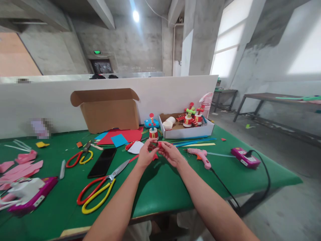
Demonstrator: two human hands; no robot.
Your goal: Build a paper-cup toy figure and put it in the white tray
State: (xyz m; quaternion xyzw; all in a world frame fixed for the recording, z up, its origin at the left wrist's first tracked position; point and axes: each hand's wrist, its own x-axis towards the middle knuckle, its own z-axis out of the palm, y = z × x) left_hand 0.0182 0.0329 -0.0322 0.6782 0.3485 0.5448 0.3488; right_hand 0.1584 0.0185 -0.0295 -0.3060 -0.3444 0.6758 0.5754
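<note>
Evidently both hands met over the middle of the green table, a little way in from its near edge. The left hand and the right hand pinched a small red paper piece between thumbs and fingertips, the fingers curled close around it and the other digits loosely bent. Most of the piece was hidden by the fingers, so its exact shape could not be told.

It looked like thin craft paper: very light, soft, easy to crease or tear, and not slippery. A gentle pinch at its two ends, as the fingertips had it, seemed the right hold; a hard squeeze would likely have flattened it.

Just beyond the hands stood a small red-and-white paper figure, and farther right a white box held several more like it. A pink glue gun lay just to the right of the right hand, its cord running off the near edge. To the left lay large red-and-yellow scissors, a black phone, and a smaller pair of scissors. An open cardboard box stood at the far side against the white partition.
</note>
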